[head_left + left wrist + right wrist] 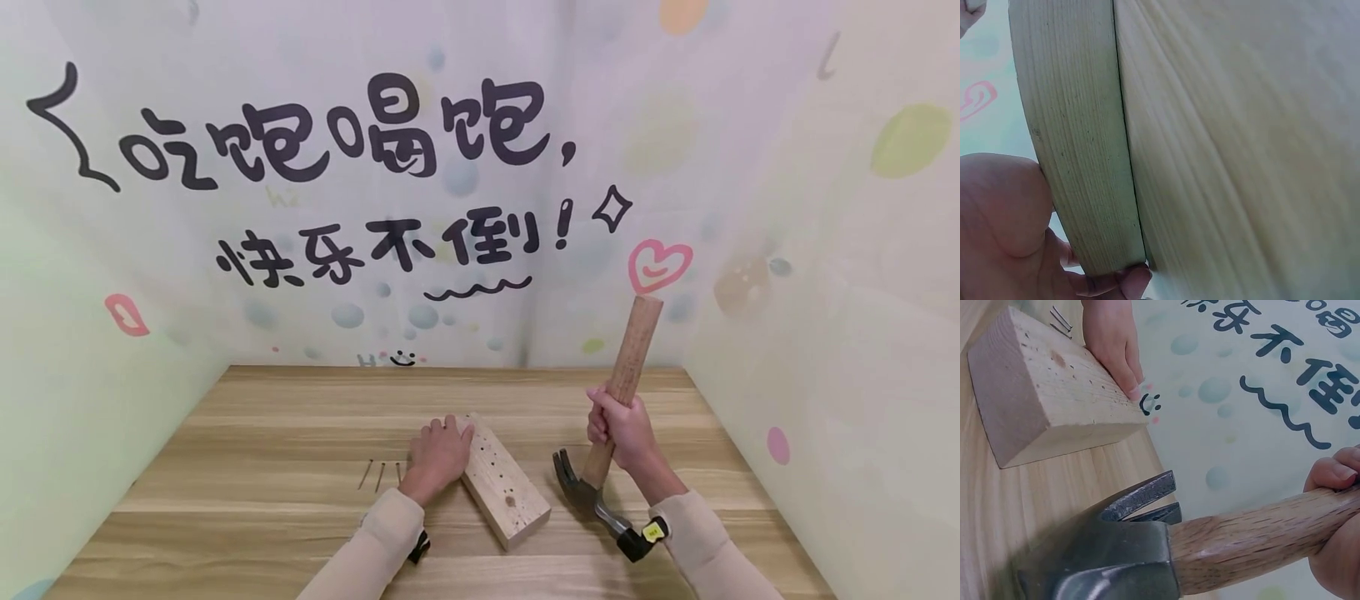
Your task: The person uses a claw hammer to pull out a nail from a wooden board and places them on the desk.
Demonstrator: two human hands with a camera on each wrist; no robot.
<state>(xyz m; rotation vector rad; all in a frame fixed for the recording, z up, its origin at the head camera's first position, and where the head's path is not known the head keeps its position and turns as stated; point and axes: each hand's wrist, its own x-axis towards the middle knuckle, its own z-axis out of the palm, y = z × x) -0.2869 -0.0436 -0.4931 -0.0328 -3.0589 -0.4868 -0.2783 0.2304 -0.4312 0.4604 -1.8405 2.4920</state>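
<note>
A pale wooden block (504,487) with several small dark holes in its upper face lies slantwise on the table. My left hand (437,454) grips its far end; in the left wrist view, fingers (1134,282) curl round the end of the block (1082,137). My right hand (622,429) holds a claw hammer (636,346) by its wooden handle, to the right of the block. The handle points up and the dark metal head (1129,550) hangs low, its claw turned towards the block side. Thin nails (365,474) lie to the left of my left hand.
The wood-grain table (247,467) is bounded by a printed back wall (360,333) with dark lettering and by pale side walls. Bands with small devices sit at both wrists, one with a yellow label (654,531).
</note>
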